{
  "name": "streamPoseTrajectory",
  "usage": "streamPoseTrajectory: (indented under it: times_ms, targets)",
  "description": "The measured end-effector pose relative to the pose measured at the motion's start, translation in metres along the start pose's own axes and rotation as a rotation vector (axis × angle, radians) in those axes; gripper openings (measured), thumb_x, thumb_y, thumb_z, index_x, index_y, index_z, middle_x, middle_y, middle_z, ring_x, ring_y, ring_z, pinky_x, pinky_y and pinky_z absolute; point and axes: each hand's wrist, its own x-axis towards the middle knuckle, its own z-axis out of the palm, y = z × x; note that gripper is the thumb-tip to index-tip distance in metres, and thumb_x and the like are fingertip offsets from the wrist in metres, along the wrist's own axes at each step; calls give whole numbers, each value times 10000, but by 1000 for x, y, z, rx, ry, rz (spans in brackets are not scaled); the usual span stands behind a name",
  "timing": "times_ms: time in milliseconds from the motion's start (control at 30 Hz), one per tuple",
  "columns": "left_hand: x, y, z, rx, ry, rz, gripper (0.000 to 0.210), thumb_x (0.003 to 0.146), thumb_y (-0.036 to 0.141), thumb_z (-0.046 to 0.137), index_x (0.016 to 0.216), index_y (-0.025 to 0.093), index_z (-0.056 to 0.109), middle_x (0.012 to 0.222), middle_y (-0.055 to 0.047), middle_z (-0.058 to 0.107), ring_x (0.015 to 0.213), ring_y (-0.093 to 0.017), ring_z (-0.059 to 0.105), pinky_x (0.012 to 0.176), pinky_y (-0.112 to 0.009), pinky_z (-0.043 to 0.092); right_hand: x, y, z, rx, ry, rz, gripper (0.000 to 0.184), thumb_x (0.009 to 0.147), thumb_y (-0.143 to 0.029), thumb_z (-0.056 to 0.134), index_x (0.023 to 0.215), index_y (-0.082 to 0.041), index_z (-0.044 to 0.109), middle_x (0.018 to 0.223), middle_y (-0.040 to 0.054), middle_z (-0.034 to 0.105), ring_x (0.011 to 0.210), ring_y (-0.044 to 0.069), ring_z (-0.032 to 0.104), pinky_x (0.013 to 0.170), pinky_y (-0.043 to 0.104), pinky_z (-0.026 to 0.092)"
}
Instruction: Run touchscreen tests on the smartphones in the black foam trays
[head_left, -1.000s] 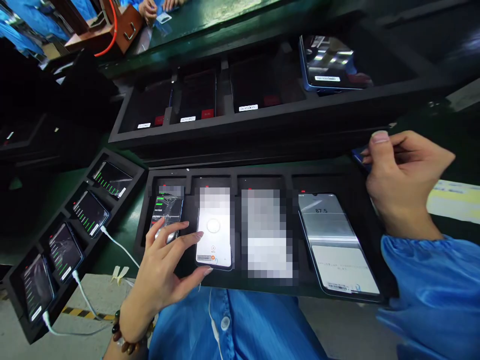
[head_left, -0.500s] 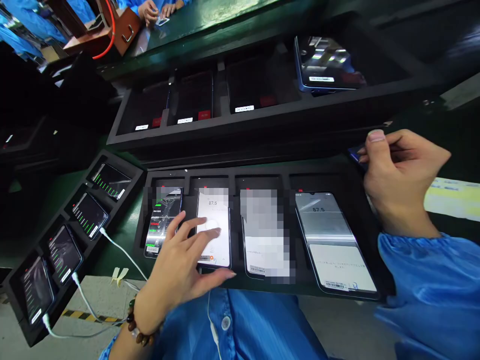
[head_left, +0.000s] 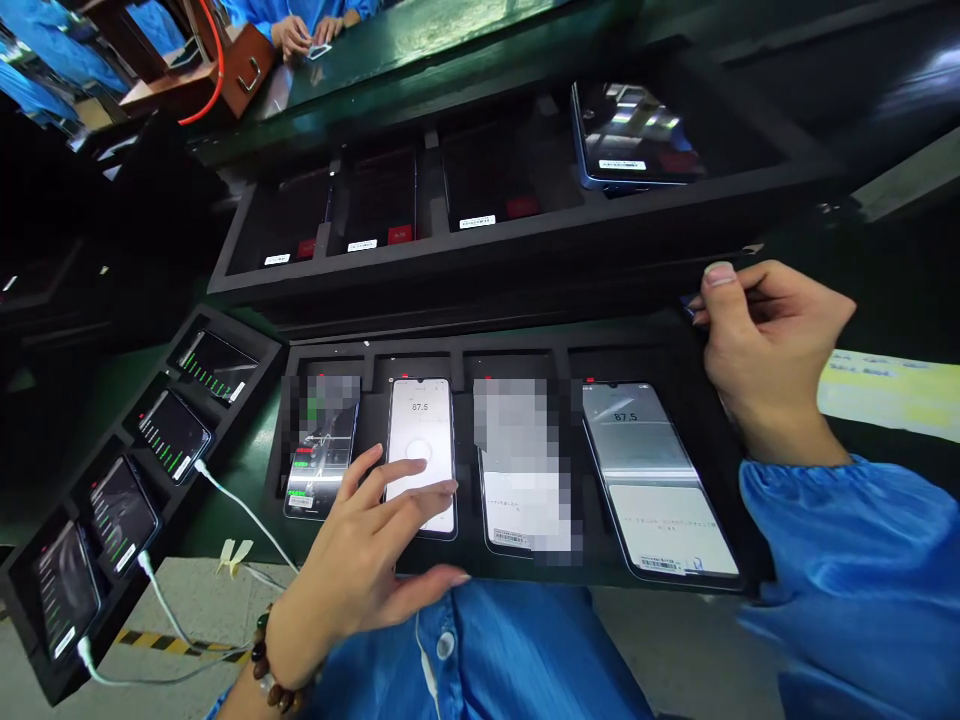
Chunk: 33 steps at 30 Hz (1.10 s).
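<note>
My left hand (head_left: 367, 555), with a bead bracelet on the wrist, is open. Its spread fingers lie over the lit screen of a smartphone (head_left: 421, 415), which shows 87.5 and a pale circle. That phone sits in a black tray (head_left: 555, 362) between a darker phone with green and red text (head_left: 334, 440) and a white-screened phone (head_left: 506, 510), partly blurred out. A larger lit phone (head_left: 637, 460) fills the tray's right slot. Beyond the tray's right end, my right hand (head_left: 776, 345) is closed, thumb against curled fingers; a bit of something dark blue shows at the fingertips, its kind hidden.
Behind stands a raised black tray (head_left: 480, 250) with dark phones; one blue-edged phone (head_left: 637, 140) sits higher. At left, an angled tray (head_left: 259, 370) holds phones, some on white cables (head_left: 247, 515). A yellow-and-white paper (head_left: 889, 395) lies right. Another person's hands (head_left: 307, 38) work at the back.
My left fingers have shifted slightly down and right over the same phone, uncovering the circle on its screen. My right hand stays closed beside the tray; the whole view has shifted slightly.
</note>
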Motion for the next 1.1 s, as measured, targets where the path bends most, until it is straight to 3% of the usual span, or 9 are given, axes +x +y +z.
streamPoseTrajectory:
  times_ms: [100, 233, 600, 867, 933, 1000, 1100]
  targets:
    - [4, -1, 3, 16, -26, -2, 533, 1054, 602, 697, 1377, 180, 652, 1250, -58, 844, 1303, -316, 715, 1314, -489, 283, 0, 0, 0, 0, -4, 11, 552, 914, -684, 798, 664, -214, 650, 595, 20, 627, 530, 162, 558, 549, 318, 379]
    - [1, -7, 0, 58, 49, -22, 445, 1051, 585, 698, 1267, 196, 684, 1010, -35, 853, 1197, -312, 745, 1282, -499, 322, 0, -1, -1, -8, 3, 1, 541, 927, -666, 783, 661, -216, 647, 583, 15, 615, 517, 158, 539, 544, 317, 370]
    - [5, -4, 1, 47, 69, 16, 409, 1058, 549, 697, 1267, 199, 677, 1132, -44, 867, 1196, -302, 750, 1289, -478, 304, -1, 0, -2, -2, -19, 0, 507, 949, -616, 780, 670, -212, 654, 573, 8, 601, 506, 150, 518, 536, 309, 365]
    - [-5, -2, 3, -14, 99, 58, 349, 1039, 541, 724, 1177, 220, 722, 1022, -31, 877, 1119, -285, 793, 1265, -502, 387, 0, -1, -2, -2, -11, -12, 524, 943, -642, 774, 662, -219, 646, 560, 7, 596, 502, 152, 516, 531, 310, 365]
    - [-13, 3, -1, -9, 156, 60, 377, 1079, 560, 656, 1183, 203, 718, 1026, -51, 876, 1053, -269, 805, 1199, -479, 464, 0, -1, -2, 0, -13, -26, 540, 950, -658, 771, 663, -218, 644, 558, 9, 595, 500, 152, 515, 529, 309, 366]
    - [-23, 10, -8, -35, 200, -10, 298, 1101, 482, 637, 1162, 203, 725, 981, -49, 865, 934, -229, 812, 1023, -397, 583, -1, -2, -2, -1, -32, -35, 552, 959, -672, 766, 670, -215, 652, 567, 14, 604, 506, 152, 523, 529, 306, 372]
    - [-45, 25, -14, -132, 160, -348, 134, 1088, 346, 654, 1067, 247, 742, 847, 11, 823, 724, -163, 793, 688, -246, 611, -3, -5, -4, -8, -98, -26, 564, 966, -706, 749, 700, -212, 688, 610, 29, 654, 537, 162, 577, 542, 302, 406]
